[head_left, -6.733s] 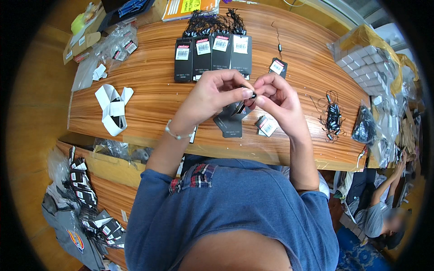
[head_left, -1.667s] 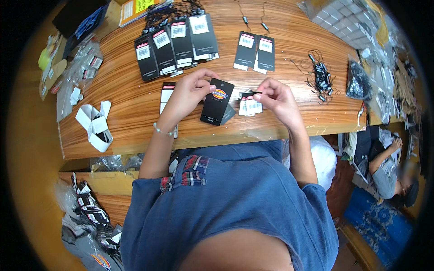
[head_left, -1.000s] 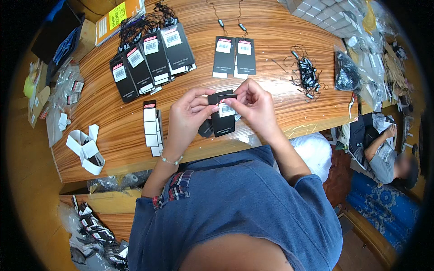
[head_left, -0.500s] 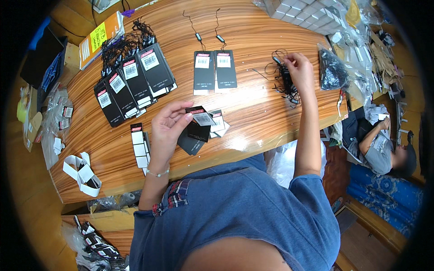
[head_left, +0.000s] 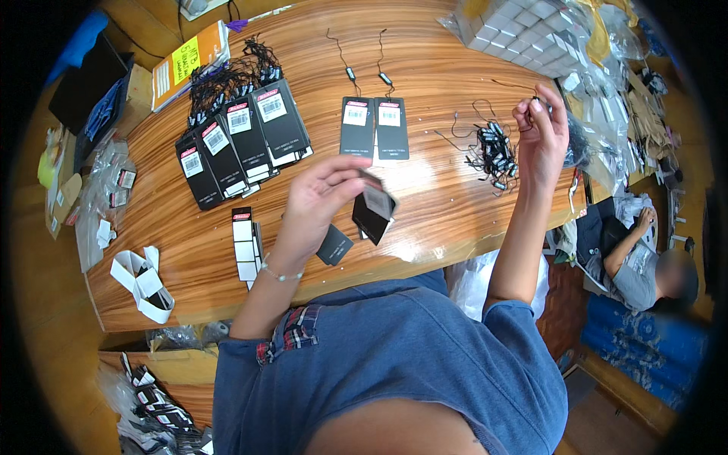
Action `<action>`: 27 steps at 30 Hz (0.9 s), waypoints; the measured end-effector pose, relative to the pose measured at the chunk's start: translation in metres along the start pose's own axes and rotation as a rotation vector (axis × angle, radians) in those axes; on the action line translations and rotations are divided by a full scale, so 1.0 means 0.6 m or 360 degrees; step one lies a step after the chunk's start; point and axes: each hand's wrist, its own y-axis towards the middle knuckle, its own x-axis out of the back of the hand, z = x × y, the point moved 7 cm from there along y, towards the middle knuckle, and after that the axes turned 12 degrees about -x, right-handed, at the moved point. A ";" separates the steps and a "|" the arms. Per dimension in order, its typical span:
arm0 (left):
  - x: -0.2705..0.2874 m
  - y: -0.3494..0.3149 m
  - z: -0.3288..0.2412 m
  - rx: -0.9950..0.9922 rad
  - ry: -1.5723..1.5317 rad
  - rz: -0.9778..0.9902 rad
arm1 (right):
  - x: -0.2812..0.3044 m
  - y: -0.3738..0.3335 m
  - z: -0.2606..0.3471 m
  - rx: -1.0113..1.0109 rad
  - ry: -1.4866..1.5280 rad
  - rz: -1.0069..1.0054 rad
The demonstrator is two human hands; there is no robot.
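My left hand [head_left: 322, 199] is raised over the wooden table [head_left: 425, 182] and grips a small stack of black hang tags [head_left: 373, 210] between thumb and fingers. My right hand [head_left: 542, 133] is lifted at the right and pinches a thin black string loop [head_left: 509, 85] above a tangled pile of black strings [head_left: 493, 152]. Two finished black tags with strings [head_left: 373, 126] lie side by side ahead of me. A single black tag [head_left: 334, 246] rests near the table's front edge.
A fanned row of black tags with white labels [head_left: 243, 140] lies at the left, a strip of stickers [head_left: 243, 250] nearer me. Bags of white boxes [head_left: 523, 26] sit far right. A white cardboard piece [head_left: 142, 280] lies front left. Another person [head_left: 644, 262] sits below right.
My right hand left the tags, reached to the string pile and has lifted one string. My left hand keeps the tag stack and has raised it.
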 end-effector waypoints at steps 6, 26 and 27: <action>-0.095 0.047 -0.016 -0.0273 0.0120 0.0485 | -0.123 -0.077 -0.019 -0.0100 0.0118 0.0339; -0.024 0.022 -0.024 -0.0229 0.0464 0.0114 | -0.153 -0.026 -0.005 -0.0169 0.0803 0.0376; -0.015 0.027 -0.042 -0.0385 0.0381 0.0015 | -0.161 -0.032 0.007 -0.0093 0.0703 0.0373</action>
